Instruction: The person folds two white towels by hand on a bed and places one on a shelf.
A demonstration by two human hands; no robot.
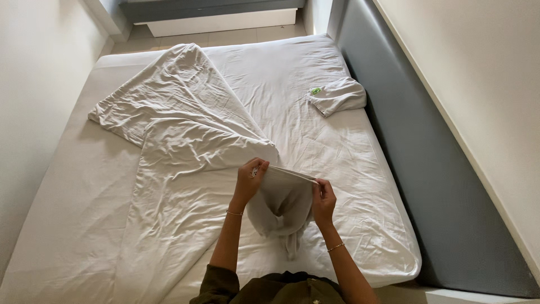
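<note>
Both hands, left hand point(249, 179) and right hand point(324, 198), pinched shut on the pillowcase point(284, 205) mouth, its length hanging toward the bed's point(67, 225) near edge.

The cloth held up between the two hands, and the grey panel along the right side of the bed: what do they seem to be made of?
The cloth looks like thin woven fabric, perhaps cotton: matte, off-white, it sags in soft folds between the left hand and the right hand. The grey panel looks rigid, smooth and matte, possibly painted board or laminate; I cannot tell which.
</note>
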